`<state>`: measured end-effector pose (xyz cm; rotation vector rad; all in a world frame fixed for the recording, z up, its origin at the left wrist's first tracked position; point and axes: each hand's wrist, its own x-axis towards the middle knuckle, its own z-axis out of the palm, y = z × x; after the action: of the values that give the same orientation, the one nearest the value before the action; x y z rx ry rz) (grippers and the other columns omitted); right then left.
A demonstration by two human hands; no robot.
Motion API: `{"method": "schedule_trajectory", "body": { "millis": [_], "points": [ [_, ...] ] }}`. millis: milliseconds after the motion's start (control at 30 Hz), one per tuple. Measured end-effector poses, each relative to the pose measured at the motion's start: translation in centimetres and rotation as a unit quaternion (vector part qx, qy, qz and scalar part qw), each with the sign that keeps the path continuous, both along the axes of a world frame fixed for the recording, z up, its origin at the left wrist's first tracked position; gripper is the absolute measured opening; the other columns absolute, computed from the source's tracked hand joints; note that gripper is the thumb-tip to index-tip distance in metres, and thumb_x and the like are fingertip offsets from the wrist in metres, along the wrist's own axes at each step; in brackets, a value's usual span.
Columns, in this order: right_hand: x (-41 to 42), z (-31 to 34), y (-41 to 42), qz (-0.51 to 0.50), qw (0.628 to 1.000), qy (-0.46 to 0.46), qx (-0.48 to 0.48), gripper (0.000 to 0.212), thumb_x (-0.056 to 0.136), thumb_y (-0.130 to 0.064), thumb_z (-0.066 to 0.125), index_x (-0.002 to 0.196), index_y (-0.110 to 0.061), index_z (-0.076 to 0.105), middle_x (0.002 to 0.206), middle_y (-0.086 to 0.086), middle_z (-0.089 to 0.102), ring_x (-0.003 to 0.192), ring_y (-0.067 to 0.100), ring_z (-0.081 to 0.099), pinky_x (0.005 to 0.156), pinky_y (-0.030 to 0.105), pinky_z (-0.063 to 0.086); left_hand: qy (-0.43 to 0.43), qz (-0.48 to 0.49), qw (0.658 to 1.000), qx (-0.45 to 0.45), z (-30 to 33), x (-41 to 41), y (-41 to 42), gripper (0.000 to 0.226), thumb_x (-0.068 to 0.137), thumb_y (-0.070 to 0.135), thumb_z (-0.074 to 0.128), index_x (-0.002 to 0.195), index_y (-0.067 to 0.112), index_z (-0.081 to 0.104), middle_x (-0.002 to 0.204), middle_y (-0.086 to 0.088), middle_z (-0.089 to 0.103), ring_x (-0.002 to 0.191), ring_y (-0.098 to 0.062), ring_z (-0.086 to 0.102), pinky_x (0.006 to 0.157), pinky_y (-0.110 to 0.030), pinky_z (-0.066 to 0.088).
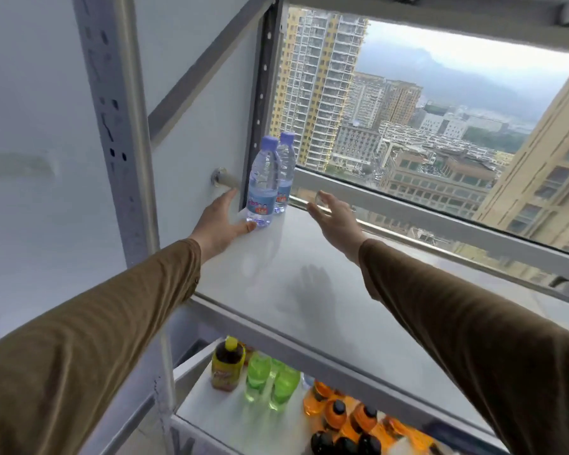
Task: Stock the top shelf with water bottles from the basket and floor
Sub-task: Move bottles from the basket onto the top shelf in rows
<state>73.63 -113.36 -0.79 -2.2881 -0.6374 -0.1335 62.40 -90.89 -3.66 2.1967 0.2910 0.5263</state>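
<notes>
Two clear plastic water bottles with purple caps stand upright on the white top shelf [309, 290], in its far-left corner: the front bottle [262, 185] just ahead of the rear bottle [284, 172], apparently touching. Left hand [220, 221] is spread with straight fingers, thumb tip at the front bottle's base, gripping nothing. Right hand [334, 213] hovers right of the bottles, fingers loosely spread, empty. Reads as two placed, most of the shelf still bare. To do this well: nudge the front bottle snug to the corner, labels forward, keep rows tight so later bottles fit. Obstacles: grey perforated upright [112, 126] left of the bottles limits reach; window rail [408, 208] runs behind them. Below the shelf: green bottles [270, 379], orange bottles [335, 412] and a yellow-capped brown bottle [227, 362]. Basket and floor not visible.
</notes>
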Motion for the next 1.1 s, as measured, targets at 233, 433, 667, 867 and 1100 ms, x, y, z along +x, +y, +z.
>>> {"method": "schedule_trajectory", "body": {
  "millis": [233,433,667,867,1100],
  "points": [
    [-13.2,-2.1,-3.6,-0.027,0.986,-0.088,-0.138,0.061,0.105,-0.047,0.051,0.158,-0.017,0.041,0.163,0.007,0.043,0.151,0.031,0.031,0.123,0.043,0.027,0.024,-0.113,0.970,0.212,-1.6,-7.2,-1.8,0.070,0.095,0.037,0.063,0.154,0.012,0.033,0.157,-0.014,0.038,0.144,-0.034,0.035,0.120,-0.042,0.025],
    [-22.8,-5.0,-6.6,-0.042,0.968,-0.149,-0.199,0.068,0.100,-0.060,0.036,0.159,-0.025,0.039,0.168,0.005,0.034,0.156,0.031,0.025,0.124,0.051,0.022,-0.016,-0.141,0.953,0.267,-4.6,-14.1,-4.2,0.064,0.099,0.035,0.058,0.153,0.011,0.036,0.162,-0.014,0.032,0.152,-0.032,0.023,0.124,-0.042,0.016],
    [-33.0,-11.9,-8.7,-0.051,0.966,-0.138,-0.212,0.065,0.101,-0.055,0.040,0.160,-0.027,0.035,0.172,0.001,0.024,0.159,0.031,0.015,0.126,0.057,0.012,-0.053,-0.146,0.938,0.310,-11.0,-24.1,-5.9,0.064,0.098,0.034,0.056,0.155,0.017,0.031,0.166,-0.007,0.021,0.155,-0.029,0.011,0.123,-0.039,0.007],
    [-40.0,-21.5,-9.8,-0.018,0.973,-0.038,-0.229,0.061,0.105,-0.048,0.046,0.162,-0.031,0.030,0.173,-0.004,0.020,0.161,0.028,0.010,0.128,0.055,0.015,0.007,-0.215,0.926,0.310,-20.1,-30.1,-5.1,0.065,0.098,0.034,0.055,0.156,0.025,0.028,0.168,-0.001,0.016,0.156,-0.023,0.006,0.126,-0.044,0.011],
    [-44.0,-31.8,-7.5,-0.019,0.969,0.082,-0.232,0.062,0.101,-0.033,0.059,0.159,-0.024,0.037,0.168,0.000,0.033,0.153,0.025,0.026,0.123,0.046,0.029,0.131,-0.275,0.906,0.295,-31.6,-32.5,-2.2,0.060,0.099,0.034,0.053,0.154,0.024,0.030,0.168,0.000,0.016,0.156,-0.022,0.005,0.126,-0.044,0.010]
  ]
}}
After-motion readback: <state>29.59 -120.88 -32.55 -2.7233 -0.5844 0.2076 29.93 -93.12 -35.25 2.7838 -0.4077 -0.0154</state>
